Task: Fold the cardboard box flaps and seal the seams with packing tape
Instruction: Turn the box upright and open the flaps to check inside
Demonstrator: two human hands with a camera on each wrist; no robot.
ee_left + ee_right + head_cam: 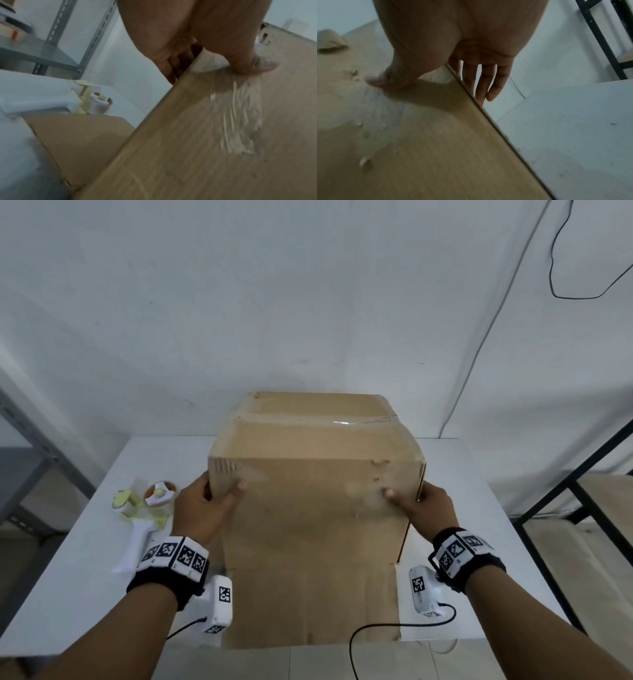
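Observation:
A brown cardboard box (315, 501) stands on the white table (486, 470), with a shiny strip of clear tape (318, 419) across its top seam. An open flap (308, 607) lies flat on the table towards me. My left hand (221, 491) grips the box's upper left edge, thumb (254, 63) on the near face and fingers curled round the side. My right hand (409, 496) pinches the upper right edge, thumb (388, 79) on the near face and fingers (488, 83) straight behind the edge. The near face of the box (402, 135) shows dents and old tape marks (236, 121).
A white and yellow tape dispenser (144, 508) lies on the table left of the box, also the dispenser (92, 102) in the left wrist view. A grey metal shelf (24, 446) stands at left, a black frame (565, 491) at right. A black cable (376, 630) trails at the table's front edge.

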